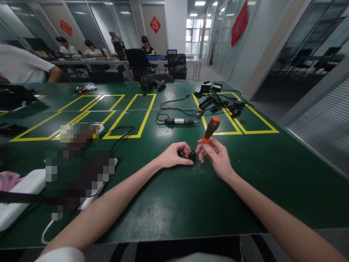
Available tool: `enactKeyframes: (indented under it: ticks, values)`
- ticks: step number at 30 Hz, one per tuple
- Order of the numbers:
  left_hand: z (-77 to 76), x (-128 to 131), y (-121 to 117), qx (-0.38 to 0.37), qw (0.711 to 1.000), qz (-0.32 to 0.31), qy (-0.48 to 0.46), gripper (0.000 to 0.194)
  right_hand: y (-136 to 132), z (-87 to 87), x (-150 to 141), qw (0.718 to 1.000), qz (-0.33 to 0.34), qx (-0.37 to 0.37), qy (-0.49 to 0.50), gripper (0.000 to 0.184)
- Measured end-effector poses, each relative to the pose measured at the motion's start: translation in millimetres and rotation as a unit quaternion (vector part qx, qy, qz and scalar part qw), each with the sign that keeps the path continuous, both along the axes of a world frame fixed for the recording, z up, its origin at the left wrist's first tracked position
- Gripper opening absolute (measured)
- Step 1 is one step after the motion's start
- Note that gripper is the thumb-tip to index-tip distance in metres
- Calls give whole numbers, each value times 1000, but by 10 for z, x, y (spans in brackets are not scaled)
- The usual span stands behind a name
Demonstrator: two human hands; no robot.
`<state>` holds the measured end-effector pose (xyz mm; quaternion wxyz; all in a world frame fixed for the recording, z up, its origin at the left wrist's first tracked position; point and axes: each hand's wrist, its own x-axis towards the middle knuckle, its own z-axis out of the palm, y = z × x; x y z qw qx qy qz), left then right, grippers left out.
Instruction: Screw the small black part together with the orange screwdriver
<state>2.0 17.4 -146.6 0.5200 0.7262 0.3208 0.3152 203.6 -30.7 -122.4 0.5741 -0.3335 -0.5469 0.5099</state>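
Low over the green table (152,196), my left hand (176,155) has its fingers and thumb closed around a small black part (192,155) with a round metallic top. Its exact kind is too small to make out. Just to the right, my right hand (216,156) grips a screwdriver (212,128) with an orange and black handle. The handle leans up and to the right, and its shaft is hidden by my fingers. A tiny loose piece (183,172), perhaps a screw, lies in front of my left hand.
Beyond my hands lies a pen-shaped electric screwdriver (180,121) with its cable. Black parts and cables (218,103) are heaped at the back right. A coiled black cable (147,83) sits at the far edge. White cases (24,196) and a pixelated area are left. People sit behind.
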Motion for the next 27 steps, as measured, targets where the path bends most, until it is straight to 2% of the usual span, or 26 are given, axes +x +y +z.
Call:
enactKeyframes:
  ticks: [8,16,23,27]
  values:
    - [6,-5,-3,7,1000,4,-4,40,13,14,9,999,-38,-1,-22,33]
    - [-8,-4,1,15,1000,6,3,38,-12,-8,9,1000,-1,1,2,32]
    - [4,-7,1,12,1000,-3,4,36,7,-11,8,999,-32,10,-23,26]
    - [4,-4,5,17,1000,-3,8,35,16,-11,11,1000,-17,7,-18,28]
